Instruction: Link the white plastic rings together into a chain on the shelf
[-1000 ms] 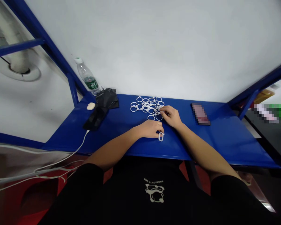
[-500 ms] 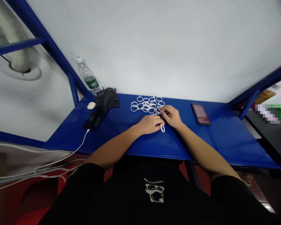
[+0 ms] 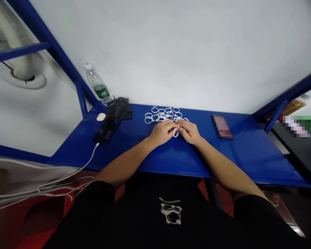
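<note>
A thin white ring (image 3: 174, 134), which looks like plastic, hangs between my two hands just above the blue tabletop. My left hand (image 3: 161, 133) has its thumb and fingers closed on the ring's left side. From the other side my right hand (image 3: 189, 131) pinches at the ring's upper right, where a small white nub shows. The fingertips of both hands meet there and partly hide the grip. Right behind the hands lies a loose pile of several similar white rings (image 3: 155, 109), its front part covered by my fingers.
At the left stand a plastic water bottle (image 3: 97, 84), a crumpled black bag (image 3: 119, 109), a black device (image 3: 107, 129) with a white cable (image 3: 89, 162), and a small cream object (image 3: 101, 117). A phone (image 3: 223, 126) lies to the right. A white wall (image 3: 171, 52) backs the blue table (image 3: 145, 160).
My left hand has moved slightly up and back with the ring. My right hand has left the pile, shifted towards me, and now grips the ring too.
</note>
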### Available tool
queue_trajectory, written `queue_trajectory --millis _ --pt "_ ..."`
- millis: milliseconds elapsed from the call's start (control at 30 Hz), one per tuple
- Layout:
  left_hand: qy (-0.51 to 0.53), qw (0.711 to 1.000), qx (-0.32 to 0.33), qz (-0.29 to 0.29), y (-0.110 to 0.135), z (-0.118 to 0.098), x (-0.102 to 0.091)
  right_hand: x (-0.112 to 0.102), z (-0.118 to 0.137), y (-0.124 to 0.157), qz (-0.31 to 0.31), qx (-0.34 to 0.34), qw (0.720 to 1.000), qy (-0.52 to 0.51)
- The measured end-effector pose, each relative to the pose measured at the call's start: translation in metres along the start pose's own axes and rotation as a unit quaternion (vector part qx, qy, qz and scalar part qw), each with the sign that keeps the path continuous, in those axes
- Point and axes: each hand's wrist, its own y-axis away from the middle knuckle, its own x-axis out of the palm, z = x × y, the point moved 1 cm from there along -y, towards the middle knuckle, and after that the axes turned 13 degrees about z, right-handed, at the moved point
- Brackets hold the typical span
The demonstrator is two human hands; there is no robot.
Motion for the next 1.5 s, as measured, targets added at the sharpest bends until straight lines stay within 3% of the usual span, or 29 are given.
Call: queue_trajectory --millis 300,833,1233,1500 --pt "0.017 0.998 0.052 0.003 0.001 0.005 0.003 0.005 -0.010 0.004 -0.044 0.051 0.998 0.001" --pt "-0.023 0.999 0.025 -0.002 0.000 0.008 0.009 0.006 -0.009 0.006 -0.016 0.061 0.998 -0.026" --pt "-0.024 0.999 0.040 -0.014 0.000 0.008 0.009 0.003 -0.009 0.006 -0.011 0.066 0.996 -0.051" --pt "-0.030 0.997 0.061 0.019 0.001 0.013 0.014 0.002 -0.009 0.005 -0.007 0.071 0.996 -0.049"
